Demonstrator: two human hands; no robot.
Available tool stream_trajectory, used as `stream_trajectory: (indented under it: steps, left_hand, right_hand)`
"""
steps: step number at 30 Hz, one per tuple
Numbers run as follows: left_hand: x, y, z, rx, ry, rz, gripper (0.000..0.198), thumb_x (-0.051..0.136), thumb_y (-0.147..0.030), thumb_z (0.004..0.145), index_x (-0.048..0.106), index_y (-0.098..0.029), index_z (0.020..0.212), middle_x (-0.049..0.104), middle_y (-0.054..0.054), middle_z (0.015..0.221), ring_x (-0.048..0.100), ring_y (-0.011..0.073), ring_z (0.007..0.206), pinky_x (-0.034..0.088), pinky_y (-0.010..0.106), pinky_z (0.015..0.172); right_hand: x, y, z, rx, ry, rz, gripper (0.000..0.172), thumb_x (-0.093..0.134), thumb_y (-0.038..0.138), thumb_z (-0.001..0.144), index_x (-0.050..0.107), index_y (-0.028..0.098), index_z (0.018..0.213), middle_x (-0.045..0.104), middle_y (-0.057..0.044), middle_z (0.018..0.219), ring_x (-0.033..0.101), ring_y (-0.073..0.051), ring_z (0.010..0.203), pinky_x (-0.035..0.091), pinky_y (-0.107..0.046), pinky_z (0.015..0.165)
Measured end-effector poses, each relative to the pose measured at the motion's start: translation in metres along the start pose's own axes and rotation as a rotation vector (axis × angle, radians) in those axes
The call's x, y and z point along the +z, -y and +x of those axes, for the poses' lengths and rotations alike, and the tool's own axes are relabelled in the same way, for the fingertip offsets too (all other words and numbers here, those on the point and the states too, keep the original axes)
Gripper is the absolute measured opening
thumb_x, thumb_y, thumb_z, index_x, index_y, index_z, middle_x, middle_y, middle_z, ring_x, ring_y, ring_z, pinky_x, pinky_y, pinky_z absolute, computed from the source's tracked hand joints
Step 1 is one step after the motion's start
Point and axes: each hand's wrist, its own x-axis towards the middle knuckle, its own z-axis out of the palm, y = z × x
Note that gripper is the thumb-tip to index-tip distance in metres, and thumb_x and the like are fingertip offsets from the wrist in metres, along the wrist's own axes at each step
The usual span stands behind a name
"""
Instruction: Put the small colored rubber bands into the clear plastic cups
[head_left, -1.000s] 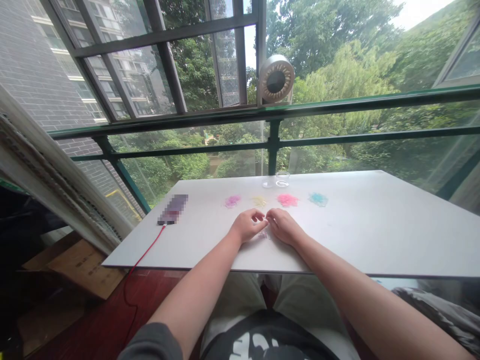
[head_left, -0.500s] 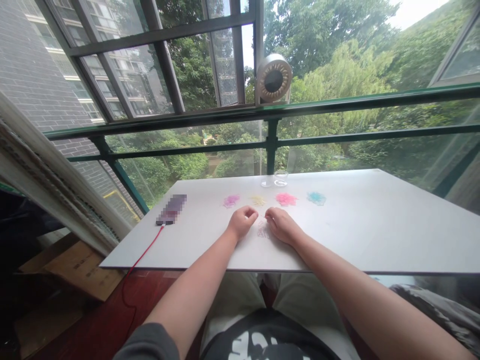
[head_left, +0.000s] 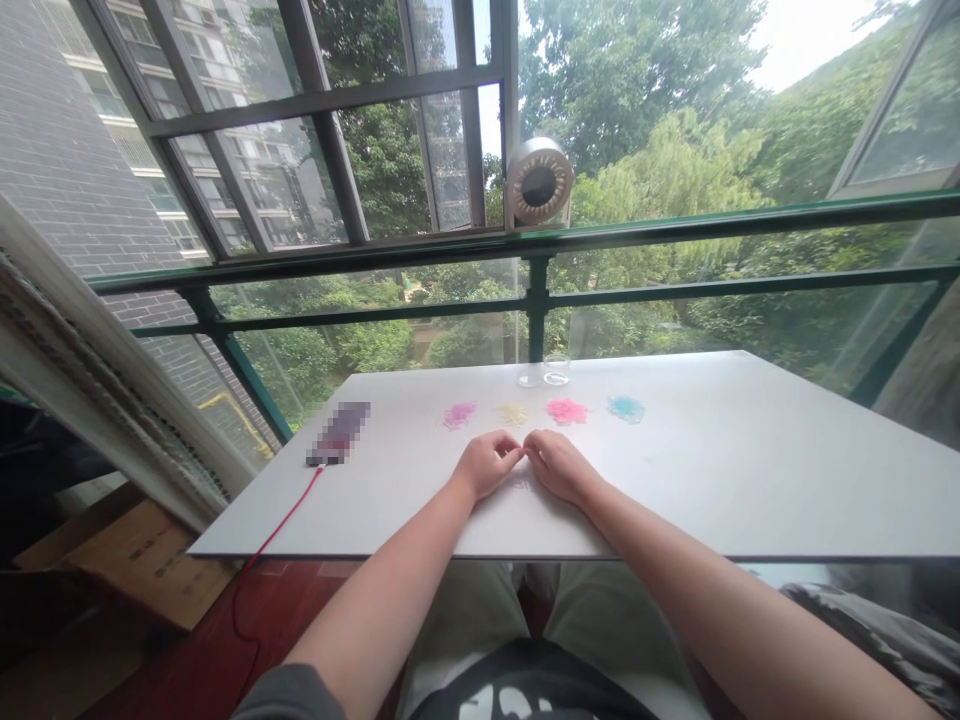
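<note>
While both rest on the white surface, the left hand and right hand curl narrow, fingertips meeting. Anything pinched between them is too small to tell. Near them, from 11 to 1 o'clock, lie a purple pile, yellow pile, pink pile and teal pile.

I can't tell if my left hand and right hand pinch anything: too small. Pixelated slab unreadable. Table runs off the right edge.
</note>
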Motion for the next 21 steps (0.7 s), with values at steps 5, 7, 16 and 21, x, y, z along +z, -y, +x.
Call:
stream_trajectory:
  steps: [5, 7, 16, 21]
  left_hand:
    - [0.0, 0.002, -0.001, 0.01, 0.011, 0.033, 0.017, 0.052, -0.029, 0.078, 0.063, -0.016, 0.078, 0.067, 0.002, 0.075, 0.059, 0.0135, 0.071, 0.045, 0.026, 0.07]
    - [0.0, 0.002, -0.001, 0.018, 0.015, 0.048, 0.017, 0.051, -0.029, 0.079, 0.062, -0.016, 0.078, 0.066, 0.002, 0.076, 0.058, 0.0136, 0.072, 0.044, 0.026, 0.07]
    - [-0.004, 0.0, -0.003, 0.027, 0.039, 0.028, 0.016, 0.047, -0.026, 0.08, 0.059, -0.017, 0.077, 0.063, 0.003, 0.076, 0.056, 0.0146, 0.074, 0.043, 0.026, 0.072]
    - [-0.004, 0.001, -0.003, 0.043, 0.028, 0.025, 0.015, 0.047, -0.025, 0.08, 0.059, -0.017, 0.078, 0.062, 0.003, 0.076, 0.056, 0.0146, 0.073, 0.043, 0.026, 0.072]
  right_hand:
    - [0.003, 0.001, -0.001, -0.013, 0.0, -0.048, 0.015, 0.039, 0.017, 0.087, 0.053, 0.016, 0.083, 0.058, -0.005, 0.077, 0.051, -0.017, 0.076, 0.038, -0.029, 0.072]
    - [0.004, 0.001, -0.002, -0.021, -0.011, -0.058, 0.015, 0.038, 0.017, 0.088, 0.052, 0.016, 0.083, 0.057, -0.005, 0.077, 0.051, -0.017, 0.076, 0.038, -0.029, 0.072]
    - [0.008, -0.008, -0.001, 0.012, -0.088, -0.022, 0.016, 0.035, 0.016, 0.087, 0.05, 0.017, 0.08, 0.056, -0.004, 0.075, 0.05, -0.017, 0.074, 0.037, -0.029, 0.07]
    - [0.007, -0.009, -0.001, 0.06, -0.102, -0.011, 0.015, 0.037, 0.017, 0.087, 0.05, 0.017, 0.081, 0.057, -0.005, 0.077, 0.051, -0.017, 0.074, 0.037, -0.029, 0.069]
